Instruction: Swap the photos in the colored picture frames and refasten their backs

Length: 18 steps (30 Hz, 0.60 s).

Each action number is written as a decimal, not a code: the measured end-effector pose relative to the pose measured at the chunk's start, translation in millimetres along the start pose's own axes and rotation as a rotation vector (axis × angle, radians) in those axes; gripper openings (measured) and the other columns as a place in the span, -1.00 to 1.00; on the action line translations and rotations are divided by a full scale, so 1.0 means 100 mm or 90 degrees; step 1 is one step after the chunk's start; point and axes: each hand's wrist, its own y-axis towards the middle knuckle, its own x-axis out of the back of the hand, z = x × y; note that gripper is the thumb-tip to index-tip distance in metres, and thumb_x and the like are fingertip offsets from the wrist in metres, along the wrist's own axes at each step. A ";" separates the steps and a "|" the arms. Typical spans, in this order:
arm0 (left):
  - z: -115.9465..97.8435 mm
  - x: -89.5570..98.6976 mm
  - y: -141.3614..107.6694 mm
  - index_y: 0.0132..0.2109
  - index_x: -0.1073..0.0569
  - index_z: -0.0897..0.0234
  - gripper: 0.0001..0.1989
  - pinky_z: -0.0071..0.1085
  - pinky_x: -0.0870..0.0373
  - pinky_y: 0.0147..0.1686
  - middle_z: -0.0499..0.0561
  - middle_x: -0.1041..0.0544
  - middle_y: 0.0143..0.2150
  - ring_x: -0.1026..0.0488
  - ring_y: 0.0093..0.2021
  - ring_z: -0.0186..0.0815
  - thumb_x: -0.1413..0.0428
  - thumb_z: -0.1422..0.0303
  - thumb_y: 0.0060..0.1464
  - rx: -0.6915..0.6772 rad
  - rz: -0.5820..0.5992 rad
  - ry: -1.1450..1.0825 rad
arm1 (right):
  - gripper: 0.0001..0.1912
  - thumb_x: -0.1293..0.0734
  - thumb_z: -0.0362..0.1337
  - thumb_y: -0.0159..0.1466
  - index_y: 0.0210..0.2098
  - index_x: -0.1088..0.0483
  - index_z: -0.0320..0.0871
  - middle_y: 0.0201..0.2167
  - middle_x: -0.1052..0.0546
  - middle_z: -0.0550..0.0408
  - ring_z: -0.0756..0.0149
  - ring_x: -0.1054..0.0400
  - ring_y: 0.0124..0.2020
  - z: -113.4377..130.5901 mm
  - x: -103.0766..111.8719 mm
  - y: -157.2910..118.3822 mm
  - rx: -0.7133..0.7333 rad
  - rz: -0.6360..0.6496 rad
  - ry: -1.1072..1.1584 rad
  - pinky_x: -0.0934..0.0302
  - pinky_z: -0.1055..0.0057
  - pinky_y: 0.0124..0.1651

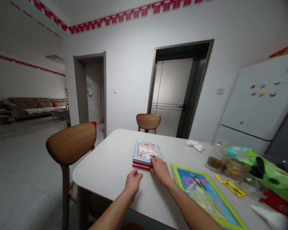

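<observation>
A pale blue photo frame [147, 151] lies flat on the white table [105, 166], holding a picture of a person. Under it is a stack of red flat items [141, 165], possibly more frames or a box. My right hand [160, 170] has its fingers over the near right corner of the blue frame. My left hand [133, 183] is just left of that stack, loosely curled, touching nothing but possibly the tabletop. To the right lies a lime-green picture frame [201, 195] with a blue picture, close to my right forearm.
A crumpled white tissue [195, 145], glass jars [216, 156], a yellow packet [230, 188] and a green bag [268, 169] stand at the table's right. Wooden chairs [70, 143] stand at the left and far edges. A white refrigerator [259, 95] is behind the right side.
</observation>
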 end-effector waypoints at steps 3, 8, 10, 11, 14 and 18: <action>-0.01 0.05 -0.03 -0.14 -0.34 0.42 -0.50 -0.48 -0.28 -0.35 0.06 -0.44 -0.33 -0.40 -0.32 -0.31 -0.20 0.20 -0.22 0.002 0.004 -0.064 | -0.80 -0.16 -0.42 0.05 -0.31 -0.29 -0.22 -0.25 -0.38 -0.08 0.19 -0.21 -0.17 0.09 0.04 -0.09 0.035 0.007 0.002 -0.06 0.31 -0.16; -0.10 -0.04 -0.23 -0.15 -0.36 0.39 -0.50 -0.44 -0.32 -0.31 0.11 -0.47 -0.25 -0.42 -0.28 -0.27 -0.10 0.08 -0.15 -0.054 0.049 -0.195 | -0.77 -0.16 -0.41 0.03 -0.27 -0.25 -0.19 -0.15 -0.35 -0.05 0.23 -0.19 -0.10 0.30 0.27 -0.51 0.121 -0.022 0.162 -0.05 0.29 -0.03; -0.18 -0.10 -0.36 -0.10 -0.35 0.36 -0.54 -0.43 -0.30 -0.22 0.10 -0.45 -0.14 -0.40 -0.18 -0.24 -0.10 0.16 -0.13 -0.131 0.044 -0.234 | -0.77 -0.20 -0.35 0.01 -0.28 -0.27 -0.17 -0.08 -0.31 -0.07 0.19 -0.16 -0.03 0.37 0.41 -0.67 0.100 -0.043 0.303 -0.02 0.22 0.02; -0.23 -0.12 -0.44 -0.09 -0.34 0.36 -0.56 -0.42 -0.29 -0.18 0.10 -0.44 -0.11 -0.39 -0.15 -0.22 -0.11 0.21 -0.13 -0.176 0.034 -0.233 | -0.75 -0.23 -0.30 0.01 -0.27 -0.28 -0.15 -0.05 -0.30 -0.06 0.18 -0.15 0.00 0.40 0.49 -0.73 0.075 -0.040 0.376 -0.01 0.19 0.05; -0.36 -0.11 -0.70 -0.09 -0.35 0.38 -0.64 -0.38 -0.26 -0.10 0.11 -0.45 -0.11 -0.36 -0.10 -0.19 -0.07 0.35 -0.09 -0.311 0.014 -0.133 | -0.55 -0.22 -0.12 0.05 -0.08 -0.22 -0.10 0.04 -0.25 -0.03 0.19 -0.11 0.05 0.44 0.73 -0.84 -0.052 0.006 0.640 -0.02 0.17 0.04; -0.44 -0.03 -1.07 0.00 -0.30 0.28 -0.63 -0.36 -0.21 -0.02 0.04 -0.40 -0.03 -0.31 -0.04 -0.23 0.04 0.44 -0.02 -0.490 0.092 0.154 | -0.41 -0.09 0.02 0.11 0.10 0.00 -0.03 0.04 -0.27 -0.01 0.20 -0.19 0.01 0.42 1.00 -0.94 -0.258 0.030 0.991 -0.17 0.20 -0.10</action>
